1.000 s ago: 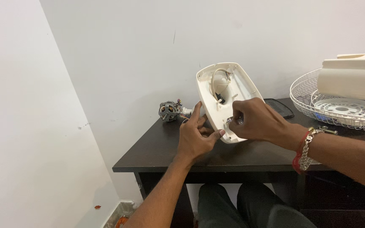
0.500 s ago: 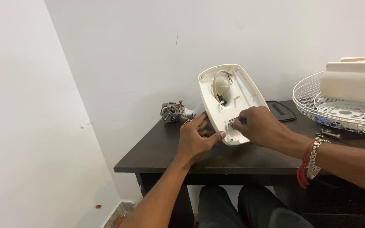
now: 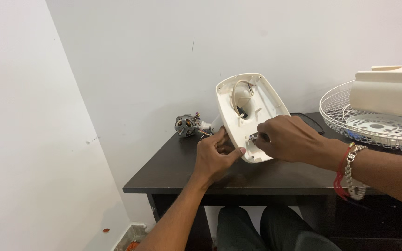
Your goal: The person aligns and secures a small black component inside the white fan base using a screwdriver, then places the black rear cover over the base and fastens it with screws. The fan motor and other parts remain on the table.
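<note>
A cream plastic housing shell (image 3: 261,97) stands tilted on end on the dark table (image 3: 177,172), its hollow inside facing me, with a looped cable and a small black part inside. My left hand (image 3: 216,158) grips its lower left rim, thumb on the inner edge. My right hand (image 3: 289,138) reaches into the lower part of the shell, and its fingertips pinch a small metal piece with thin wires (image 3: 252,137).
A small electric motor (image 3: 186,124) with coloured wires lies at the table's back left by the wall. A black grille piece (image 3: 309,120) lies behind the shell. At right a white wire fan guard (image 3: 345,114) holds a cream casing (image 3: 387,90) and a white disc.
The shell has tipped slightly and shifted a little left. My right hand has slid further over the lower inside of the shell. My left hand keeps its grip.
</note>
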